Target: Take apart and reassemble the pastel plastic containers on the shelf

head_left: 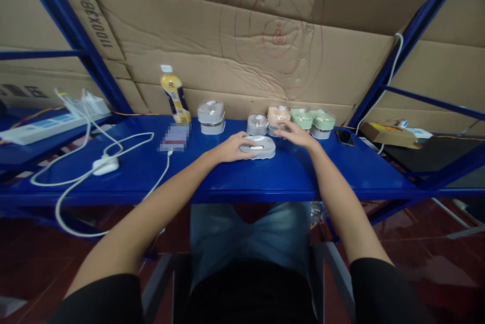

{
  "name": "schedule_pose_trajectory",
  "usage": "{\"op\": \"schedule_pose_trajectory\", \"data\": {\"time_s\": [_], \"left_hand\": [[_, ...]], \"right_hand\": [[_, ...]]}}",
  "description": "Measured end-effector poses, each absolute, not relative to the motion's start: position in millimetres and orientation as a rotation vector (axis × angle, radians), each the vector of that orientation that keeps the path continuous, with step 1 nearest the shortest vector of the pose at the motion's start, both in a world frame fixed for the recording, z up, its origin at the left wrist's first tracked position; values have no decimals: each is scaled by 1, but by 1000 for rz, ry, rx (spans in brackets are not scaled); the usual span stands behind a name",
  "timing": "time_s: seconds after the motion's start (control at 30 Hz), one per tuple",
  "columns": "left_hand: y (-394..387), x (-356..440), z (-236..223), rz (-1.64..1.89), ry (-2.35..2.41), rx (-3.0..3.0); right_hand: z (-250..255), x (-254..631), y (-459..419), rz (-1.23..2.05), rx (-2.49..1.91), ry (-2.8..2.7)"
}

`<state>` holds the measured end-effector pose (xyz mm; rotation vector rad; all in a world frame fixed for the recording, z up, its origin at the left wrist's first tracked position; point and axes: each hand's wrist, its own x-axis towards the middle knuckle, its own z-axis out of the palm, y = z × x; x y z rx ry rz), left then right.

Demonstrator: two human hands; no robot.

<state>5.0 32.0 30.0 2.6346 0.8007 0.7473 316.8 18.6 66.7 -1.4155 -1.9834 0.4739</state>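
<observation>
A grey oval plastic box (267,148) with a pale slot-like part on its top lies flat near the front middle of the blue table. My left hand (232,148) grips its left end, thumb at the front and fingers over the far side. Just beyond the box's right end, my right hand (297,135) reaches in with fingers stretched and apart, next to a peach lidded box (278,113) and a partly covered grey box below it. Whether its fingertips touch that grey one I cannot tell. A small grey lidded box (257,124) stands left of them.
Green lidded boxes (302,118) and a taller grey lidded box (211,117) stand along the back. A yellow drink bottle (175,94), a blurred-out device on a cable, and a white charger (105,165) lie left. A phone (344,137) rests right. Cardboard walls the back.
</observation>
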Motion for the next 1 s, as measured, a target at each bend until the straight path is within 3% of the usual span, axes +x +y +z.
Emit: {"op": "schedule_pose_trajectory", "data": {"time_s": [0.57,1.0], "left_hand": [[59,-30,46,965,1115,2520],[28,19,23,929,1000,2348]], "right_hand": [[72,316,18,455,-1381,-1907],[72,295,7,492,-1048,-2287]]}}
